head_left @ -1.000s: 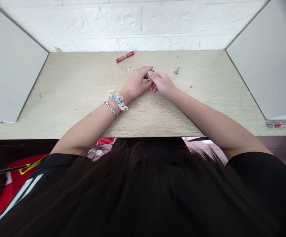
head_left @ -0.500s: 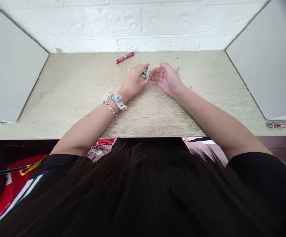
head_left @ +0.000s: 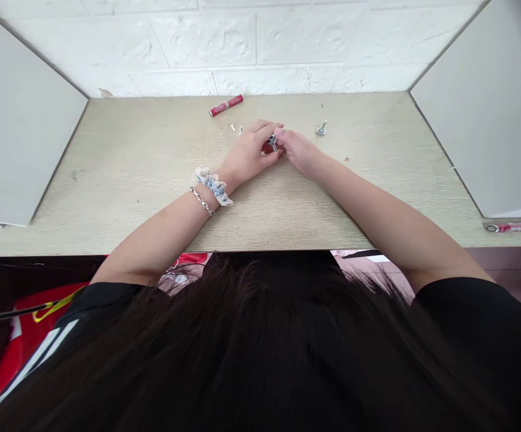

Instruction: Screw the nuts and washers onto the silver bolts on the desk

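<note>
Close together over the middle of the desk, my two hands meet around a small silver metal piece (head_left: pixel 272 141). My left hand (head_left: pixel 253 150) has its fingers and thumb curled about this piece. The fingertips of my right hand (head_left: pixel 298 152) are pinched together against the piece's right side, and what lies between them is mostly hidden. To the right of my right hand, a silver bolt-like part with a round base (head_left: pixel 321 128) rests on the desk. Small white bits (head_left: pixel 233 127) lie just behind my left hand.
A red tube (head_left: pixel 226 105) lies near the white brick wall (head_left: pixel 233 39). Grey panels stand at the left (head_left: pixel 21 114) and right (head_left: pixel 480 114) of the desk (head_left: pixel 129 156). Another red tube-like item (head_left: pixel 518 228) is at the right front edge.
My right hand has closed its fingers and turned in against my left hand, uncovering the bolt-like part on the desk. My left hand has shifted slightly right and nearer with the metal piece.
</note>
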{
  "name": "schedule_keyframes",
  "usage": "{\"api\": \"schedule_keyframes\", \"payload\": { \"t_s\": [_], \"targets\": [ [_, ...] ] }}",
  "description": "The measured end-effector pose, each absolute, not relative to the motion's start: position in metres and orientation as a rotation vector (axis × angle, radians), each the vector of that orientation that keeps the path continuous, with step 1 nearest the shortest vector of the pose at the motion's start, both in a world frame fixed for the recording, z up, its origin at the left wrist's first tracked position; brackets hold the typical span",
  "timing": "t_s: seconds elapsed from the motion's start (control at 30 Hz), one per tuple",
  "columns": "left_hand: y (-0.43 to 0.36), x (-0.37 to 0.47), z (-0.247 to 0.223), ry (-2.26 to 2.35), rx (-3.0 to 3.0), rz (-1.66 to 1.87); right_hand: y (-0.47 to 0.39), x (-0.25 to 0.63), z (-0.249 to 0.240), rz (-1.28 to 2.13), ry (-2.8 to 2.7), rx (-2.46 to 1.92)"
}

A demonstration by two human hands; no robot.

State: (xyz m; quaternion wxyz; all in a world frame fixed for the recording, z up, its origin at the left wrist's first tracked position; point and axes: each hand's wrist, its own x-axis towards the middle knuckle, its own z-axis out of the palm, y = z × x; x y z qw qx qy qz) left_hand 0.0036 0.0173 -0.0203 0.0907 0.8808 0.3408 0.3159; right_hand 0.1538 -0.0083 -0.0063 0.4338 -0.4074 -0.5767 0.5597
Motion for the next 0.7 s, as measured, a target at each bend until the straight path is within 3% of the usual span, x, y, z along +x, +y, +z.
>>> {"api": "schedule_keyframes", "payload": {
  "t_s": [0.7],
  "targets": [
    [0.016,0.003,-0.022,0.998,2.585,1.006,-0.007,0.146,-0.004,1.326,-1.345,-1.111]
  ]
}}
